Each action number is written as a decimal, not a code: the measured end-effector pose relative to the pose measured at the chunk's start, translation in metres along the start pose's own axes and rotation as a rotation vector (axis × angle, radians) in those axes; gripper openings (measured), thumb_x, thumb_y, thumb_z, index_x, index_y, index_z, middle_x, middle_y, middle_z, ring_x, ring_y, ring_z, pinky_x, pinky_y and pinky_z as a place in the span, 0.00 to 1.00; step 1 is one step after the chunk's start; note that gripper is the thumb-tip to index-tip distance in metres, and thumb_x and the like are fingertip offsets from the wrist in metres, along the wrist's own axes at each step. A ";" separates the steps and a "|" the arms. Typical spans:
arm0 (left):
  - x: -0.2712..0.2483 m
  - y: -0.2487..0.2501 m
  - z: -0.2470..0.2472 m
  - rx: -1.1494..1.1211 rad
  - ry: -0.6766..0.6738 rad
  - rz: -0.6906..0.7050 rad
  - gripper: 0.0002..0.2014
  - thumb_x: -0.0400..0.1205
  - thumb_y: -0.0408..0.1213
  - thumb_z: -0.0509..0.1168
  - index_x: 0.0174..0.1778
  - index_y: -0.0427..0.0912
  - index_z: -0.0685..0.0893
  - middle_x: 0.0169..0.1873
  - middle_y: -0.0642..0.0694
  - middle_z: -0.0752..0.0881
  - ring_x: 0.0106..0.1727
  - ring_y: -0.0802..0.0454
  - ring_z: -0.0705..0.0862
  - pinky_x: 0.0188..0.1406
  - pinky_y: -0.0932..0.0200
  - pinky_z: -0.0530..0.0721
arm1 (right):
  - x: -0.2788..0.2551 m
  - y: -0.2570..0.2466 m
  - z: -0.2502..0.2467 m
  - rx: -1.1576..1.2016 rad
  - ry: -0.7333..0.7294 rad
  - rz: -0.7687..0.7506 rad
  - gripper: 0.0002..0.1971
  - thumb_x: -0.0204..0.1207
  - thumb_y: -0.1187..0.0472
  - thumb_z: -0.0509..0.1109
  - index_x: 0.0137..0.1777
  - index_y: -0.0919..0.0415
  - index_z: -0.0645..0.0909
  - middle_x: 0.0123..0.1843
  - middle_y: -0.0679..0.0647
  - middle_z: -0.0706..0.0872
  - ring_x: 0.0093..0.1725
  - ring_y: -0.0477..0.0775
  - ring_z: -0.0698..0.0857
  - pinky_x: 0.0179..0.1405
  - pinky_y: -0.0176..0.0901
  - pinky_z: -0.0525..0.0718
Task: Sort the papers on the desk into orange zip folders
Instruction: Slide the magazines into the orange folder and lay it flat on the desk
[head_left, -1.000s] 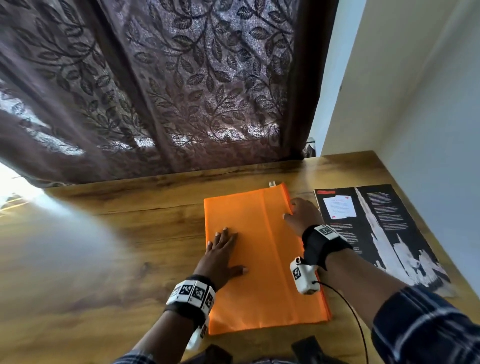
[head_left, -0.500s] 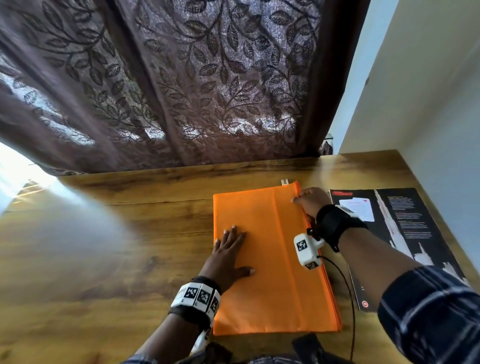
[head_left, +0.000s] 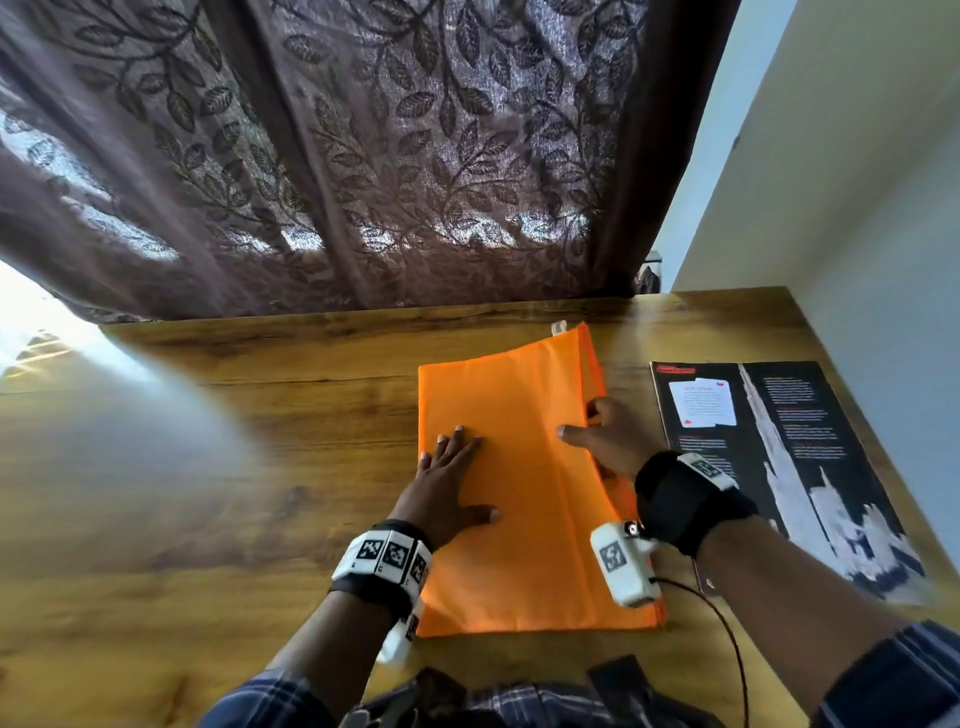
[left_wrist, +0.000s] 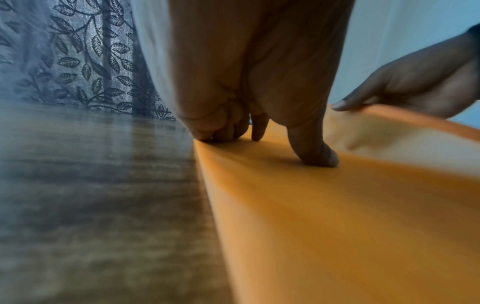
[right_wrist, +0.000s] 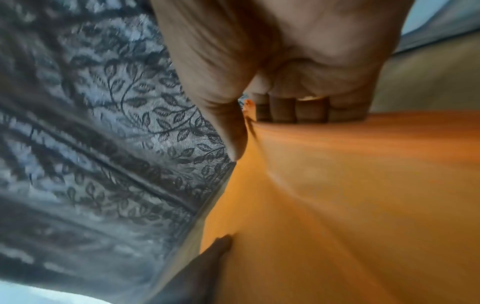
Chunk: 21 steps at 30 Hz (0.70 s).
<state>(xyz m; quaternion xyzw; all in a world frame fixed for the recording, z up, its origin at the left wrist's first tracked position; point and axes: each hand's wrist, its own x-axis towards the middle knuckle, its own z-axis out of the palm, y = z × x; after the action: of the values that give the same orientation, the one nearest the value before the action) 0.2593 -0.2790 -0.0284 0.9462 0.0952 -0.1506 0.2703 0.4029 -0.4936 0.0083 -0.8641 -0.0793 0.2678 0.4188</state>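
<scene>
Seemingly alone at the desk, a person worked with two bare hands on one flat orange fabric zip folder (head_left: 524, 493), which lay lengthwise on the brown wood-grain desk (head_left: 208, 467) with its white zipper pull (head_left: 559, 327) at the far end. One dark printed brochure with a pale tower picture (head_left: 779, 457) lay flat just beside the folder on its right, near the pale wall (head_left: 857, 208).

The left hand (head_left: 447, 483) lay palm down on the folder's left half, fingers straight and together, thumb spread toward the centre; it gripped nothing and only pressed the fabric. The left wrist view showed those fingertips (left_wrist: 314, 156) bearing on the cloth at its left edge.

The right hand (head_left: 610, 441) held the folder's right long edge, thumb stretched across the top layer and fingers curled under it. In the left wrist view that edge stood raised off the layer below, showing a paler inner face. Whether anything sat inside the folder could not be told.

One brown leaf-patterned curtain (head_left: 363, 156) hung behind the desk. Each wrist carried one strapped camera unit with black-and-white markers.
</scene>
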 end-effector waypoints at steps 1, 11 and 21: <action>0.000 0.000 0.000 -0.005 0.001 -0.004 0.51 0.76 0.57 0.73 0.88 0.53 0.48 0.87 0.49 0.40 0.88 0.46 0.38 0.87 0.46 0.42 | -0.011 0.006 0.003 0.038 -0.044 -0.006 0.23 0.67 0.47 0.78 0.55 0.63 0.83 0.50 0.59 0.89 0.50 0.60 0.87 0.54 0.56 0.85; 0.003 0.000 -0.007 0.026 -0.049 0.007 0.39 0.85 0.55 0.61 0.88 0.52 0.48 0.88 0.48 0.41 0.88 0.46 0.39 0.87 0.46 0.41 | -0.066 0.018 0.000 0.550 -0.170 0.092 0.12 0.82 0.69 0.67 0.63 0.69 0.83 0.59 0.71 0.88 0.55 0.69 0.88 0.62 0.65 0.83; -0.001 -0.022 -0.020 0.149 -0.107 0.071 0.47 0.83 0.55 0.65 0.87 0.45 0.41 0.86 0.47 0.38 0.87 0.45 0.38 0.87 0.47 0.41 | -0.088 0.042 -0.006 0.217 0.214 0.147 0.08 0.79 0.59 0.72 0.41 0.63 0.84 0.35 0.58 0.86 0.33 0.57 0.86 0.40 0.60 0.90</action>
<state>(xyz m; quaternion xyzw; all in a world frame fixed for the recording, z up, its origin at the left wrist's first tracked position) 0.2569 -0.2498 -0.0227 0.9570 0.0358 -0.1980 0.2092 0.3284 -0.5558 0.0137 -0.8408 0.0585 0.2113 0.4949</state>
